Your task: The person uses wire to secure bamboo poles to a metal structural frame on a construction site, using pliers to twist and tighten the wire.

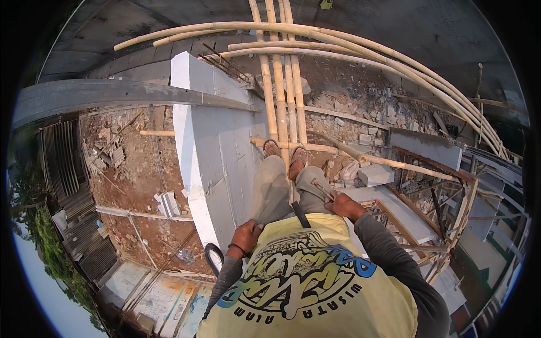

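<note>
My left hand [245, 236], with a dark band at its wrist, is closed at the thigh of my grey trousers [269, 188] and pinches the cloth there. On the other leg, my right hand [345, 205] has its fingers pressed together on a fold of the trouser cloth near the knee. My feet, in sandals, stand on lashed bamboo poles [280, 90] that run away from me high above the ground. Right beside my left leg rises a wall of pale blocks [217, 152].
Bent bamboo poles [360, 45] cross ahead at the far side. A grey metal beam [141, 93] meets the wall from the left. Rubble [360, 121] and bare earth [127, 169] lie below. At right are a pale block [376, 174] and timber framing [465, 219].
</note>
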### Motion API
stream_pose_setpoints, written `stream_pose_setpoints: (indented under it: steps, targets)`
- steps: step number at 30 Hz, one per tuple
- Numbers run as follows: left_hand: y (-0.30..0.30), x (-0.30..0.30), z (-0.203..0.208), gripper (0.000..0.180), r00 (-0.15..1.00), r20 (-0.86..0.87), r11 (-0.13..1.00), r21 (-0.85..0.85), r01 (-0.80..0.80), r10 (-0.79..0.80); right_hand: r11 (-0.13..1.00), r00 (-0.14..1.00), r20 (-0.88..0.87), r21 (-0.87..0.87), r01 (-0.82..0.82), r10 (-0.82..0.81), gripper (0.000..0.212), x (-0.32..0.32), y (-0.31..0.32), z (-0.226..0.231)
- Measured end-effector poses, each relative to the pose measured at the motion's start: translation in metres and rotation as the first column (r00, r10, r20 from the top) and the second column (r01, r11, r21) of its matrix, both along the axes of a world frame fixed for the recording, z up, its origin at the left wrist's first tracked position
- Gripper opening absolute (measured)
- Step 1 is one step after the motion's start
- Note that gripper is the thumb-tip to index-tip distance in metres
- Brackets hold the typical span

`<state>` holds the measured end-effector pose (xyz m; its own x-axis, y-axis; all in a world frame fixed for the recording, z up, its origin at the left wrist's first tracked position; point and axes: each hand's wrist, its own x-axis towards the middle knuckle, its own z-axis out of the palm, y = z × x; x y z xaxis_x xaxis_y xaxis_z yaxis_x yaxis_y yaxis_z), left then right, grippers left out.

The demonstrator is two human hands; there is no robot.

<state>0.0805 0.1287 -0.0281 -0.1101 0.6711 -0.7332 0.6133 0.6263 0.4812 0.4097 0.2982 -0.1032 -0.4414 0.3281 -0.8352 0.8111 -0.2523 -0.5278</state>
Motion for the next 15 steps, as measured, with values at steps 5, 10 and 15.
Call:
stream_pose_setpoints:
  steps: [5,10,15]
  targets:
    - [0.032,-0.018,-0.009,0.035,0.998,0.024,0.999,0.004,0.054,-0.054,0.998,0.998,0.039,-0.028,0.058,-0.057,0.032,-0.007,0.008,-0.004]
    - [0.053,-0.041,-0.018,0.033,0.990,0.072,0.993,0.028,0.119,-0.120,0.979,0.979,0.110,-0.093,0.184,-0.173,0.034,-0.022,0.012,0.012]
    - [0.072,-0.058,0.001,0.035,0.964,0.170,0.976,-0.028,0.215,-0.207,0.963,0.967,0.058,-0.091,0.254,-0.250,0.026,-0.019,0.004,0.073]
